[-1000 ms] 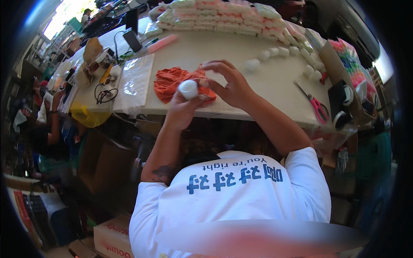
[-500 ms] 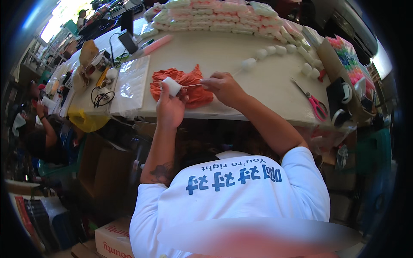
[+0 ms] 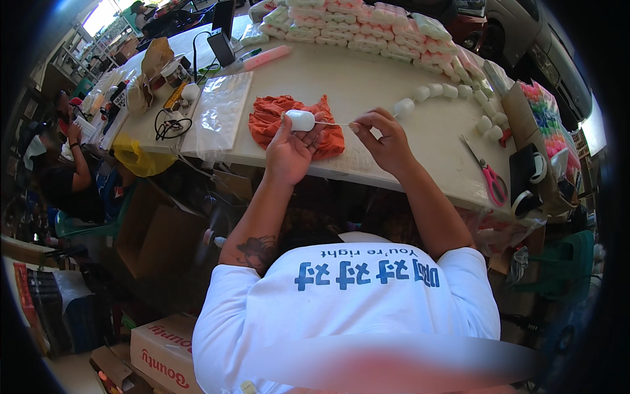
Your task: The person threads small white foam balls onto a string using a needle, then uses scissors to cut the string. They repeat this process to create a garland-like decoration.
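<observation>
Right hand [image 3: 387, 134] drawn away from white piece [image 3: 302, 120], thread [image 3: 331, 123] taut.

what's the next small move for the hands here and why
Probably draw the right hand further right, pulling the thin strand through the white oval piece held in the left hand. The strand runs taut between the two hands above the orange cloth, and a row of similar white pieces already lies along the table.
</observation>
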Available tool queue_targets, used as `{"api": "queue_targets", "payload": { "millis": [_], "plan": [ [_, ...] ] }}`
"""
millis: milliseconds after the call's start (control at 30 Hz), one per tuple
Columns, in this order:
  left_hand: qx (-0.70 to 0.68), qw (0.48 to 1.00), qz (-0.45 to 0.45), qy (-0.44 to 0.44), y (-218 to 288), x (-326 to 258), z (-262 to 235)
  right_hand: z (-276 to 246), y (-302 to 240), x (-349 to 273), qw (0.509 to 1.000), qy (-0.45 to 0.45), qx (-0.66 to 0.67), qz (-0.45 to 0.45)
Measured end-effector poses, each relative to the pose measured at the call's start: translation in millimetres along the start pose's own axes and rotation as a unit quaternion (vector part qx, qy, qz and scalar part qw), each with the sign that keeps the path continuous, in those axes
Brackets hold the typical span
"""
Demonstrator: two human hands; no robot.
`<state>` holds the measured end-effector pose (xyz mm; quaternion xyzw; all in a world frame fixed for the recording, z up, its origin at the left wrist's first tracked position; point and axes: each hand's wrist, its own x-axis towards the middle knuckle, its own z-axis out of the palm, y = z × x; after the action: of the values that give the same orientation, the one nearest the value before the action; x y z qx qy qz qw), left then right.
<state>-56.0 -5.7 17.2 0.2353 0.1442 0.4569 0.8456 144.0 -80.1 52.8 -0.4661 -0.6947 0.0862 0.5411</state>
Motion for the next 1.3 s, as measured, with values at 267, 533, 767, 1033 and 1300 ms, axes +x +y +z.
{"api": "queue_targets", "payload": {
  "millis": [267, 533, 767, 1033, 1300],
  "plan": [
    [0.001, 1.0, -0.009, -0.012, -5.2, -0.5, 3.1, -0.1, 1.1, 0.2, 1.0, -0.004, 0.004, -0.002],
    [-0.015, 0.999, -0.031, -0.005, -5.0, -2.1, 5.8, -0.4, -1.4, 1.6, 1.0, 0.01, 0.002, -0.002],
    [-0.02, 0.998, -0.049, -0.019, -8.3, -1.6, 2.3, 0.8, -0.2, 2.0, 0.999, 0.016, 0.014, -0.029],
    [0.105, 0.99, 0.07, 0.055, 8.4, 10.6, 16.3, -0.3, 7.2, 1.1, 0.997, 0.05, -0.036, -0.047],
    [0.001, 0.996, 0.064, -0.055, 1.3, 1.6, 17.1, -4.2, -5.5, -0.8, 0.996, 0.064, -0.026, -0.048]
  ]
}}
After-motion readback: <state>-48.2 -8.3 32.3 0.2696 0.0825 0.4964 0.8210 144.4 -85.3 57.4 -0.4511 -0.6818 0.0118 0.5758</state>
